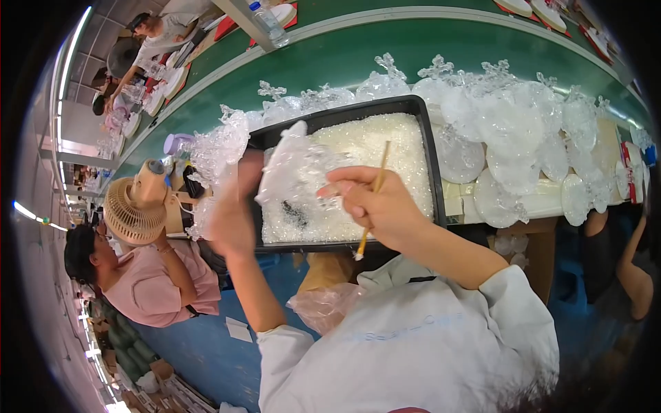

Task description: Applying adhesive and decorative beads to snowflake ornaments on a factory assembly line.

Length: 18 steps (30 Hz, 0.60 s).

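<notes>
Tray, black and deep-walled, sits in front of the worker, white granules bedded in it; from here the walls look meant to catch spill. Frosty white piece is over the tray's left half, partly blurred. Left hand is by its left edge, smeared by motion; can't tell how far its fingers spread or if they grip. Right hand: fingers curled around a thin yellow brush, lower end poking past the near rim, likely tucked that way to leave the fingertips usable beside the piece. Clear ornaments crowd the far rim and right wall, fan off left. Open room: uncovered granules, right half
</notes>
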### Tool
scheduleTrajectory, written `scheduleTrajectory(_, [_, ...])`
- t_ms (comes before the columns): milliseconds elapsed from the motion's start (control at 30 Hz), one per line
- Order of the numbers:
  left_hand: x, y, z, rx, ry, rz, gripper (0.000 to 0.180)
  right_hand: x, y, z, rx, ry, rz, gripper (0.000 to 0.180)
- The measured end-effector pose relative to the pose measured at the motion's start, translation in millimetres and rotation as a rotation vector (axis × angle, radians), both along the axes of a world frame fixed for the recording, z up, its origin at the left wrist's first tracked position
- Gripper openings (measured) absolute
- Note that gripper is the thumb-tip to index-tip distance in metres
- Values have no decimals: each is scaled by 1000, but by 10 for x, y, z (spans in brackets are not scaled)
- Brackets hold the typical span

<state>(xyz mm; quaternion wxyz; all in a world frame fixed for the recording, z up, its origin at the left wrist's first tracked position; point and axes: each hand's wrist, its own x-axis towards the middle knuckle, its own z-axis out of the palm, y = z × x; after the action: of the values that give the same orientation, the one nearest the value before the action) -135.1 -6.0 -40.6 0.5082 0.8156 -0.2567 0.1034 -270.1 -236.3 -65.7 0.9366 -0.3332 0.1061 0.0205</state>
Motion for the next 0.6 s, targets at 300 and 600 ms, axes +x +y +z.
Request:
scheduleTrajectory(300, [-108,-76,127,151,20,-163,67,-50,-9,123,-120,26,41,24])
scheduleTrajectory(600, [-171,-56,81,177,-226,171,60,-34,-53,214,-227,-64,19,26])
